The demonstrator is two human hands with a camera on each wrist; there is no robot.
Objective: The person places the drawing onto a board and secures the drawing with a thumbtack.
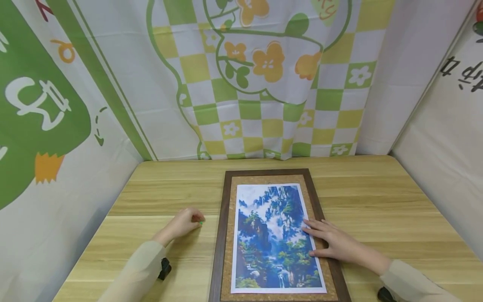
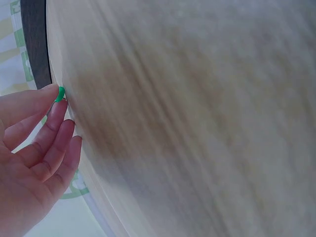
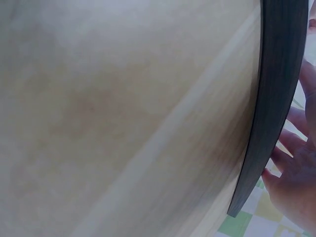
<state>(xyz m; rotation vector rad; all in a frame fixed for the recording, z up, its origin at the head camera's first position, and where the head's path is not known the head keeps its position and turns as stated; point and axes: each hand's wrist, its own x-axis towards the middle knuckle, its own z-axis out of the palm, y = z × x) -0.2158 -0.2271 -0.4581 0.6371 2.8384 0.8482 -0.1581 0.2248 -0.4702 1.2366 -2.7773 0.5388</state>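
Note:
A printed landscape picture of blue cliffs and waterfalls lies on a cork board with a dark wooden frame. To the left of the frame, low over the table, is my left hand. Its thumb and index finger pinch a small green push pin, as the left wrist view shows. My right hand reaches over the frame's right side, its extended fingertips resting on the right edge of the picture. In the right wrist view, the frame hides part of those fingers.
The board lies on a light wooden table. Printed curtains with green checks and flowers hang behind the table, and more fabric encloses both sides. A black strap piece shows beside the left sleeve.

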